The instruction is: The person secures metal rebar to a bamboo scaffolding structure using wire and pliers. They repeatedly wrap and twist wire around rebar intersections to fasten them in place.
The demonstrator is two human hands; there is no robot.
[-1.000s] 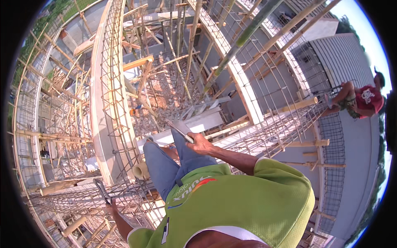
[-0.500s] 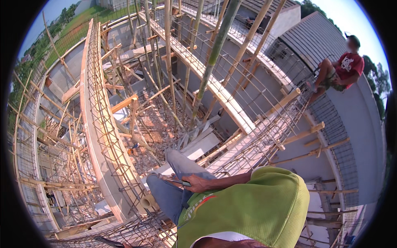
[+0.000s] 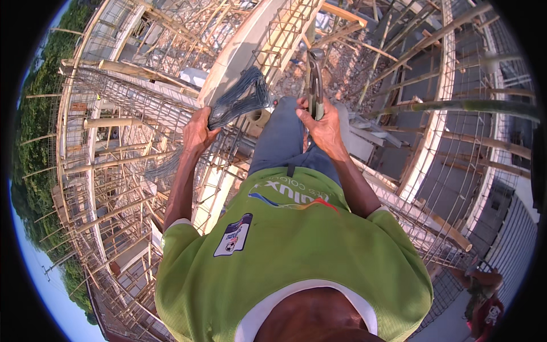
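Wire bundle [image 3: 236, 100], looped and dark, hangs folded from the left hand [image 3: 198, 132], closed round its middle so strands stay together. Right hand [image 3: 322, 124] clasps pincers [image 3: 315, 80] upright, above the rebar cage [image 3: 142, 114], ready at the knee.

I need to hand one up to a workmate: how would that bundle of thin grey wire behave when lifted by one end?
The bundle of thin grey tie wire, gripped by the left hand, probably flops: it bends over at the top and loose ends trail below the fist. It looks light enough for one hand. Strands fan apart, so some may slip out or snag on the rebar cage.
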